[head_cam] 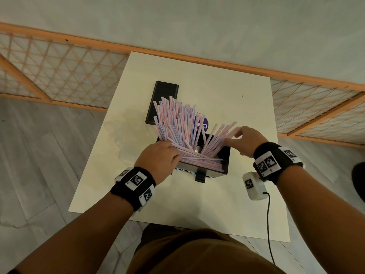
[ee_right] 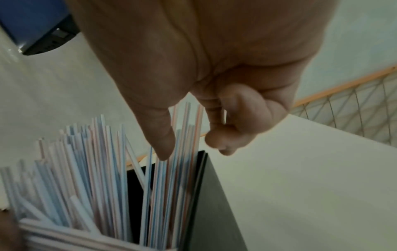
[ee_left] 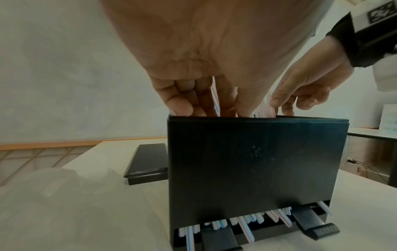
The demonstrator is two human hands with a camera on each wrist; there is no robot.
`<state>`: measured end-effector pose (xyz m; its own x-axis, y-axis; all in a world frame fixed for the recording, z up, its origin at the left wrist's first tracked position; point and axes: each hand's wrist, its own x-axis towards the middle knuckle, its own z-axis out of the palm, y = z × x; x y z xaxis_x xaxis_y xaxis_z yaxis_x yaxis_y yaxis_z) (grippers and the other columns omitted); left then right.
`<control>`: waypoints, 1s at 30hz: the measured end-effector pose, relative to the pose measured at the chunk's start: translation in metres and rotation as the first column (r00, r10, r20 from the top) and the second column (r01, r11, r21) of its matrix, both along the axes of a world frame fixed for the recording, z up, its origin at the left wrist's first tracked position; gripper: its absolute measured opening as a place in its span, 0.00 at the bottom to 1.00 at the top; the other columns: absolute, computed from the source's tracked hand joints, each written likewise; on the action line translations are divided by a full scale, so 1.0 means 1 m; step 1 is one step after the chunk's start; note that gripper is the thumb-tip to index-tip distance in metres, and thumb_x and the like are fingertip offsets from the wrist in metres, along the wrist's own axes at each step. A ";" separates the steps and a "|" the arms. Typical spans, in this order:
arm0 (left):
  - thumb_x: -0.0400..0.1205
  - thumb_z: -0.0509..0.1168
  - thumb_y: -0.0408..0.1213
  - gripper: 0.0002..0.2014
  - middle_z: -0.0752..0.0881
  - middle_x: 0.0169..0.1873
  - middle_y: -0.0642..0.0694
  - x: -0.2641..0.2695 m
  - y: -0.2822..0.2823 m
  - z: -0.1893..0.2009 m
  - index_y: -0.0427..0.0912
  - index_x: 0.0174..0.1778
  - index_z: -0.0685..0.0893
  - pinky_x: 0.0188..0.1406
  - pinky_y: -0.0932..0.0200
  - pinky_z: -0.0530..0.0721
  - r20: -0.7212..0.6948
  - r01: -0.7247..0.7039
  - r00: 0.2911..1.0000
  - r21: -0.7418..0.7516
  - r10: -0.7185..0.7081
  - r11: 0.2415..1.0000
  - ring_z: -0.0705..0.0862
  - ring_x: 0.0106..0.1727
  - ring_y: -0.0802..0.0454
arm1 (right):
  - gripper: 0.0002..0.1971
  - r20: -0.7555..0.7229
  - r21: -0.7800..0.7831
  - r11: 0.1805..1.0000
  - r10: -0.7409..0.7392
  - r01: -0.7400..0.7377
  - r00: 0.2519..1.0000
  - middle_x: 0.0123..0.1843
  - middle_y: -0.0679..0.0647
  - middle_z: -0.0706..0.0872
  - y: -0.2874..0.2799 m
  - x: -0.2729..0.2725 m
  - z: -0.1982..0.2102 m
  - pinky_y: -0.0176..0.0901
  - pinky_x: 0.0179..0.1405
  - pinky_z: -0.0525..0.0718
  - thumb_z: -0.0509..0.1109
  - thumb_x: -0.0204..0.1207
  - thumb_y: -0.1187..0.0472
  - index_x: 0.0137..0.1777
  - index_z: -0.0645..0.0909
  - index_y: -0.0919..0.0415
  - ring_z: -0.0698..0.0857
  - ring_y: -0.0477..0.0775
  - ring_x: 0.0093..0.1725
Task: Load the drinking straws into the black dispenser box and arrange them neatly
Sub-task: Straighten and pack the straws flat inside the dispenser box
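box (head_cam: 225, 156) mouth: crammed with straws (head_cam: 177, 123) | lid (head_cam: 163, 99) behind-left | table (head_cam: 247, 115) right: free

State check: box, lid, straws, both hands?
dispenser box: upright, top open, lid off.
lid: flat on the table, behind the box.
straws: in the box, untidy; fanned left and right, some lying flat, tips poking out of the bottom slot.
left hand: fingers curled over straws at the box's left end.
right hand: at the right-leaning straws' tops; grip unclear.
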<state>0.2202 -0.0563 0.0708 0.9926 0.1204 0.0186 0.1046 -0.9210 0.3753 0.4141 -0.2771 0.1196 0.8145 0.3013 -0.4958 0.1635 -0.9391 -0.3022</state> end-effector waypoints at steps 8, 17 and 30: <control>0.85 0.63 0.50 0.10 0.83 0.39 0.55 0.001 0.006 0.000 0.52 0.42 0.84 0.67 0.48 0.75 -0.123 -0.115 0.986 -0.021 0.112 0.993 0.81 0.42 0.54 | 0.12 0.056 0.089 0.996 0.023 -0.028 0.998 0.50 0.58 0.88 0.018 -0.014 -0.005 0.42 0.36 0.76 0.75 0.75 0.50 0.47 0.82 0.59 0.84 0.56 0.44; 0.80 0.69 0.62 0.21 0.84 0.49 0.50 -0.005 0.001 0.011 0.46 0.50 0.85 0.54 0.49 0.84 -0.247 -0.133 0.963 -0.096 0.106 0.986 0.84 0.48 0.49 | 0.11 0.085 0.099 0.987 0.119 -0.127 0.989 0.49 0.51 0.85 0.038 -0.021 -0.012 0.43 0.44 0.77 0.73 0.75 0.45 0.49 0.80 0.50 0.83 0.54 0.46; 0.78 0.70 0.65 0.21 0.81 0.49 0.52 -0.004 -0.009 0.016 0.50 0.51 0.82 0.52 0.50 0.84 -0.317 -0.210 0.935 -0.128 0.161 0.969 0.83 0.49 0.49 | 0.10 -0.032 0.260 0.953 0.173 -0.159 0.984 0.47 0.51 0.92 0.060 -0.031 -0.016 0.48 0.41 0.90 0.72 0.78 0.54 0.57 0.86 0.51 0.89 0.52 0.34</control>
<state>0.2166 -0.0652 0.0868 0.9079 0.2796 -0.3124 0.3987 -0.8062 0.4371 0.3831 -0.2170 0.1040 0.7166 0.5521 -0.4262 0.2874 -0.7905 -0.5408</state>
